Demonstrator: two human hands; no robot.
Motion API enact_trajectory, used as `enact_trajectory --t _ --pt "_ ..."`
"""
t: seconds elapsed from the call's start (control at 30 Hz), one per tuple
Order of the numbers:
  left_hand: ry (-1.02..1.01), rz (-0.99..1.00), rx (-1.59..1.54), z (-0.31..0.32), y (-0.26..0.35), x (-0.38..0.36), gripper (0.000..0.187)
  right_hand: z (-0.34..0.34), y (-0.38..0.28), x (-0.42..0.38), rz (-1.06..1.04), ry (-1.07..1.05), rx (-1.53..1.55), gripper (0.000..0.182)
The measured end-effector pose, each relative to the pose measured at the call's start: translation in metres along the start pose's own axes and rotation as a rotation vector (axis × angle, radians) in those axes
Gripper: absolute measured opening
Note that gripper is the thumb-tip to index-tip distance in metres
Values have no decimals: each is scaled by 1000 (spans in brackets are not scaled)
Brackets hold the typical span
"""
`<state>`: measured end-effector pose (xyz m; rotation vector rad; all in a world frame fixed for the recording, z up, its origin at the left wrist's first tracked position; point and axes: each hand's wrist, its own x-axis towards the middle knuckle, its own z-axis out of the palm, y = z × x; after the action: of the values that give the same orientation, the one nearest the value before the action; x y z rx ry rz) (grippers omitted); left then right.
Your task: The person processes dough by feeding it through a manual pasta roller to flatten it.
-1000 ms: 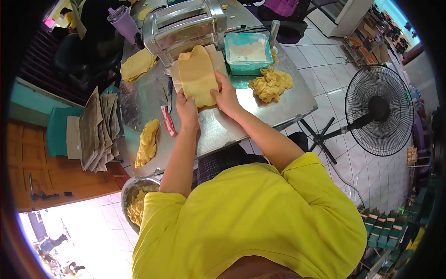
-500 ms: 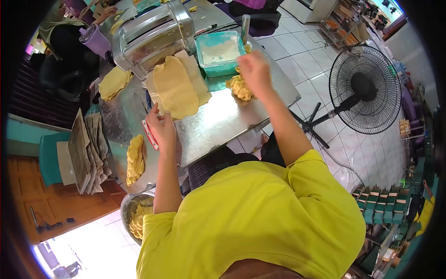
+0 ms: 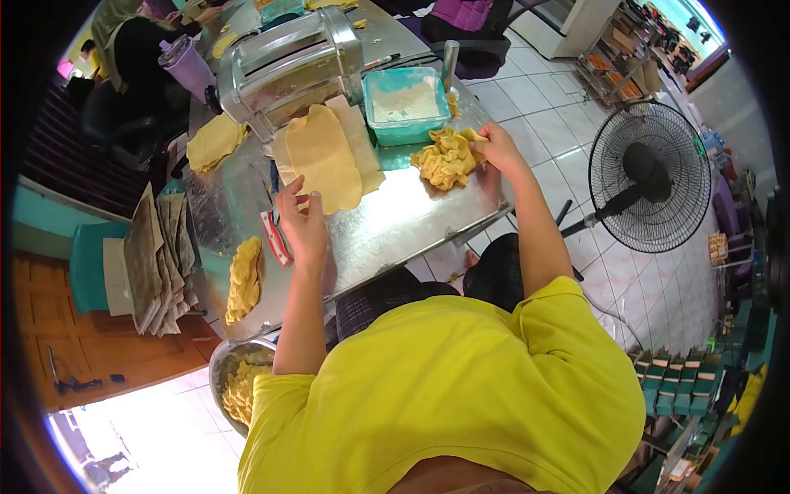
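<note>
My right hand pinches the edge of a crumpled dough pile at the table's right side. Beside the lower end of a flat dough sheet is my left hand, its fingers apart and nothing held in it. The sheet lies in front of a metal dough roller machine. A teal container of white powder stands between the machine and the pile. A red-handled tool lies left of my left hand, and a folded dough lump lies nearer the table's left edge.
More flat dough and a purple tumbler sit left of the machine. A bowl of dough pieces stands below the table's near left corner. A black fan stands at the right. A co-worker sits at the far left.
My right hand has moved right and down from above the dough pile to its edge, and has taken hold of it. The camera view has shifted slightly.
</note>
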<state>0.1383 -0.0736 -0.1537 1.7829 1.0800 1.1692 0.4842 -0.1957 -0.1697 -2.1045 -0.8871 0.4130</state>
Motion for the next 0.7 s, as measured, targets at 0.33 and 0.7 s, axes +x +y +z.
enact_trajectory --t 0.33,0.7 --pt "-271 104 -334 26 52 27 26 -6 -150 -25 -459 -114 702 34" --pt "-168 283 179 -19 103 158 20 53 -263 40 -815 -259 282 29"
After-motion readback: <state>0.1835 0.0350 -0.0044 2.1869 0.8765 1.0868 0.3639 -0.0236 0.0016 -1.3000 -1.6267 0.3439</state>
